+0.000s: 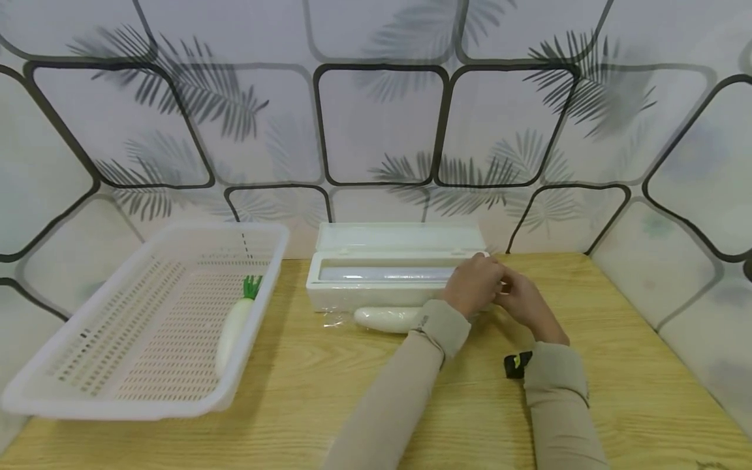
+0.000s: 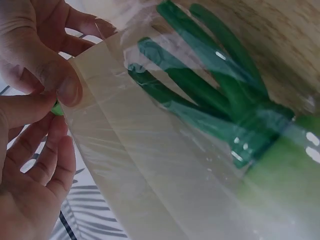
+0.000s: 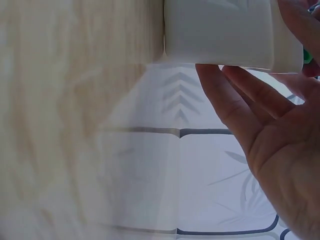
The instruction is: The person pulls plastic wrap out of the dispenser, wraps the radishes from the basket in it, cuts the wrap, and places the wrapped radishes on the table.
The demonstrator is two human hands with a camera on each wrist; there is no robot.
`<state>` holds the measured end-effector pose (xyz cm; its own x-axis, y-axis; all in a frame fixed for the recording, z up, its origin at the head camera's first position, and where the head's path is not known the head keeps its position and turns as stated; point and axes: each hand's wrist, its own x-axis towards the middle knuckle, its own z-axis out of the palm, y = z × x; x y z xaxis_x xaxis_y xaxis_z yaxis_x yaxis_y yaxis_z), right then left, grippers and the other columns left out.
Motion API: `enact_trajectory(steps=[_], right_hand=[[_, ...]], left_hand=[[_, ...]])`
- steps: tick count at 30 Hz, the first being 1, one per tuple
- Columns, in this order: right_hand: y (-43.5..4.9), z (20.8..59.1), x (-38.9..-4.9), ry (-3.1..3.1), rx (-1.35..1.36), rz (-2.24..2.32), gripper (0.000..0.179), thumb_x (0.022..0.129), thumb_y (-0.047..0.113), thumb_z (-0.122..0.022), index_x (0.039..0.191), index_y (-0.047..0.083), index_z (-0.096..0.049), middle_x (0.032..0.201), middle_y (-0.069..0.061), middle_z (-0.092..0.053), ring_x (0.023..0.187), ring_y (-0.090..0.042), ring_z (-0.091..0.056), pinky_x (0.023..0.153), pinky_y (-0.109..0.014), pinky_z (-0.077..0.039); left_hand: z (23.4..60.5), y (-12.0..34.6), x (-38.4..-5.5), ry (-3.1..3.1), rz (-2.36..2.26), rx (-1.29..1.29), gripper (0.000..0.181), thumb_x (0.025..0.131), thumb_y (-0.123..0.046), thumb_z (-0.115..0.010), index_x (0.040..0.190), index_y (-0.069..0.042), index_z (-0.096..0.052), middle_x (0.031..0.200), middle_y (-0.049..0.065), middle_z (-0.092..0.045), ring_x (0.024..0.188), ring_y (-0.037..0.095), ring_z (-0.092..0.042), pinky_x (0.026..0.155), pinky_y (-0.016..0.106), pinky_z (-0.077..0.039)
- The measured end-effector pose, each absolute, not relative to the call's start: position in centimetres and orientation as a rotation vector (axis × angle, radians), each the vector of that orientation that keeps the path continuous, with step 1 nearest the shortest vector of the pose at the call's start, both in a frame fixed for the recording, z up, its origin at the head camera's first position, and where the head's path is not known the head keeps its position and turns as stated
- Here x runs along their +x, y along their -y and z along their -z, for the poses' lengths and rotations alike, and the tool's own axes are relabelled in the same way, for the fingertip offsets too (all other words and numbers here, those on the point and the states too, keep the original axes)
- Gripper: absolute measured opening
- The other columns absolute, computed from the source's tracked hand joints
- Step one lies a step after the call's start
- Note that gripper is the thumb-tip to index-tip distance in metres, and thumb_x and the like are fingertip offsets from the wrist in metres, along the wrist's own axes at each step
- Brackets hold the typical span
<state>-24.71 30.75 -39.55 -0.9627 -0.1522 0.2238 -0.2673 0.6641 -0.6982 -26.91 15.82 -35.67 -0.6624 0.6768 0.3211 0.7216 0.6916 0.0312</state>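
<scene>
The white cling film box point(image 1: 376, 298) stands with its lid point(image 1: 399, 236) raised and a film roll point(image 1: 384, 273) inside. Clear film drapes down its front over a white radish point(image 1: 386, 318), whose green leaves point(image 2: 210, 80) show through it. At the box's right end my left hand point(image 1: 474, 284) pinches a small green piece point(image 2: 58, 108) on the top edge between finger and thumb. My right hand point(image 1: 524, 305) grips that same end, thumb at the front corner and fingers point(image 3: 230, 105) against the back. The green piece is mostly hidden by fingertips.
A white perforated basket point(image 1: 147, 408) stands on the left with another green-topped radish point(image 1: 233, 333) inside. Behind the wooden table point(image 1: 294, 391) rises a patterned wall covering point(image 1: 382, 130). A black strap device point(image 1: 517, 365) sits at the right sleeve.
</scene>
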Motion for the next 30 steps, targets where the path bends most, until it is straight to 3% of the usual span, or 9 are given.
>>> enact_trajectory(steps=[8,20,26,30], right_hand=[[-31.0,39.2,-24.6,2.766,0.352,-1.221,0.046,0.099,0.004,-0.064,0.137,-0.017,-0.049,0.139,-0.041,-0.046,0.127,-0.058,-0.045,0.099,-0.062,-0.046],[-30.8,39.5,-24.8,2.768,0.412,-1.184,0.045,0.099,0.005,-0.065,0.137,-0.015,-0.052,0.139,-0.039,-0.048,0.126,-0.058,-0.046,0.097,-0.062,-0.048],[-30.6,39.3,-24.6,2.767,0.451,-1.269,0.069,0.100,0.009,-0.066,0.155,-0.007,-0.028,0.147,-0.036,-0.041,0.123,-0.052,-0.053,0.086,-0.047,-0.057],[-30.8,39.1,-24.6,2.775,0.423,-1.278,0.074,0.099,0.013,-0.067,0.157,-0.003,-0.024,0.148,-0.036,-0.041,0.119,-0.048,-0.058,0.079,-0.034,-0.058]], left_hand=[[35.5,-15.3,-27.1,2.615,0.386,-1.160,0.027,0.093,-0.008,-0.075,0.118,-0.018,-0.077,0.105,-0.004,-0.073,0.094,0.008,-0.066,0.077,0.015,-0.052],[35.4,-14.2,-27.2,2.561,0.401,-1.223,0.023,0.092,-0.004,-0.074,0.113,-0.014,-0.078,0.098,-0.002,-0.074,0.089,0.009,-0.067,0.079,0.014,-0.050],[35.4,-13.2,-26.9,2.597,0.294,-1.195,0.011,0.092,-0.012,-0.076,0.103,-0.011,-0.080,0.096,0.001,-0.073,0.087,0.012,-0.066,0.080,0.016,-0.052],[35.2,-11.9,-26.8,2.596,0.269,-1.178,0.012,0.094,-0.008,-0.074,0.103,-0.010,-0.080,0.099,0.002,-0.073,0.090,0.014,-0.067,0.082,0.018,-0.052]])
